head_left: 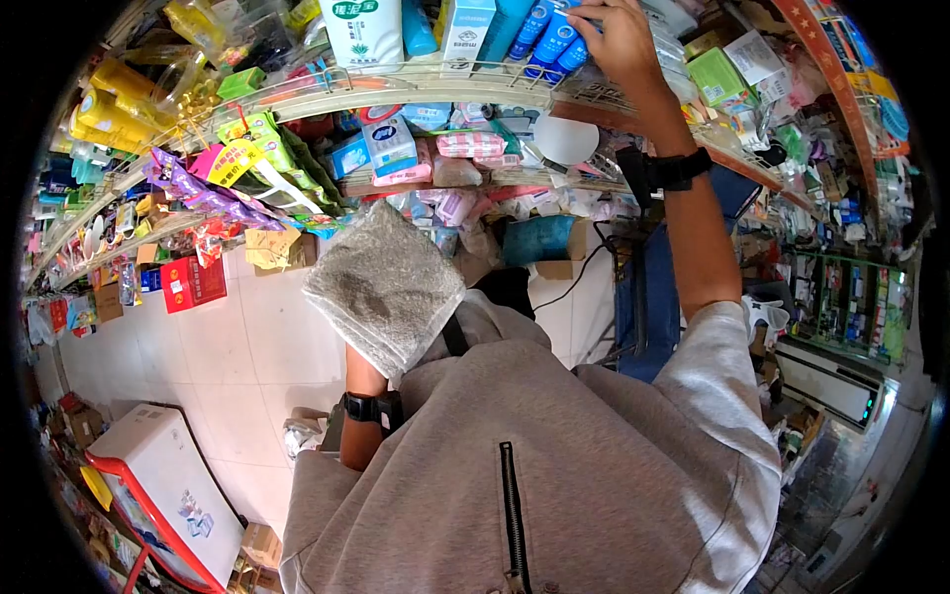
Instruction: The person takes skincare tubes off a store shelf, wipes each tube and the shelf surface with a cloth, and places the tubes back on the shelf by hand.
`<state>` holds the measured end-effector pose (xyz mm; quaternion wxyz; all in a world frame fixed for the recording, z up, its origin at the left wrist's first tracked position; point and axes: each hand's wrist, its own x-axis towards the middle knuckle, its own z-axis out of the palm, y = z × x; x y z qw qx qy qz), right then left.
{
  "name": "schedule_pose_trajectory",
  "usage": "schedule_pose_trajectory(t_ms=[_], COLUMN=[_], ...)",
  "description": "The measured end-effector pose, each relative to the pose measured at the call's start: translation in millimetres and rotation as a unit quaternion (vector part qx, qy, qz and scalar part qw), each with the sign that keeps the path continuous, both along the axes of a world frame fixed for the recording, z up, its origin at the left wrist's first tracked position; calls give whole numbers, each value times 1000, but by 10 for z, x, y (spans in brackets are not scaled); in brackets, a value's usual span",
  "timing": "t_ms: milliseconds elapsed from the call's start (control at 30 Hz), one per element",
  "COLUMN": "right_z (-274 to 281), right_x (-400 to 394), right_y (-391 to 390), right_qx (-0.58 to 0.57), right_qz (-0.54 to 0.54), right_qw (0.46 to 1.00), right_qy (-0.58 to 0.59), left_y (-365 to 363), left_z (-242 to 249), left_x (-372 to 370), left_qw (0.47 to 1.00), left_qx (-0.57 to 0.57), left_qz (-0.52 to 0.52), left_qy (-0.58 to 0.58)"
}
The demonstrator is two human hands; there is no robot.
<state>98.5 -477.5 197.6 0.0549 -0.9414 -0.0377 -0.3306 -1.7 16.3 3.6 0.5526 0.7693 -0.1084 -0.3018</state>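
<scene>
Right hand (621, 42) at blue tubes (554, 42)

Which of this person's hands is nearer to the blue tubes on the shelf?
Right. The right hand is just beside the blue tubes. The left hand, hidden by the gray cloth, is farther off, lower and toward the person's left.

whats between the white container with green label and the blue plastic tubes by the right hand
In the head view, a turquoise container, a white-and-blue carton and another turquoise container sit between it and the blue tubes.
</scene>
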Motion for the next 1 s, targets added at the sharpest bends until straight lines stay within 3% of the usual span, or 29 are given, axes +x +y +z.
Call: schedule_pose_trajectory(t_ms=[167, 333, 467, 533, 600, 733, 800, 833, 867, 933, 1000], right_z=[-46, -159, -177, -131, -131, -156, -158, -163, -168, -166, -158], right_x=[25, 11, 58, 131, 232, 331, 339, 336, 335, 316, 305], right_y=[-84, -134, -169, -106, -78, -47, -14, 9, 32, 77, 100], right_qx=[-9, 4, -104, -10, -18, -14, -10, -12, -15, -35, -54], right_qz=[8, -29, -71, -84, -60, -77, -81, -97, -112, -111, -111], right_qw=[1000, 1000, 992, 996, 997, 996, 995, 994, 992, 992, 992], right_qy=[-6, -1, -20, 1, -43, 38, 58, 59, 60, 46, 32], left_y=[-26, -37, 15, 15, 25, 48, 10, -119, -331, -774, -1302], left_z=[21, -130, -98, -66, -114, -185, -136, -47, 19, -19, -94], left_x=[10, -7, -21, -20, -29, -22, 8, 42, 97, 358, 867], left_qw=[998, 998, 998, 999, 991, 978, 938, 938, 963, 914, 945], left_qx=[-19, -40, -32, -26, -67, -122, -216, -216, -215, -335, -328], left_qz=[27, 50, 41, 37, 79, 118, 161, 163, 116, 71, -16], left_qy=[48, 20, 43, 19, 82, 119, 216, 215, 118, 216, 9])
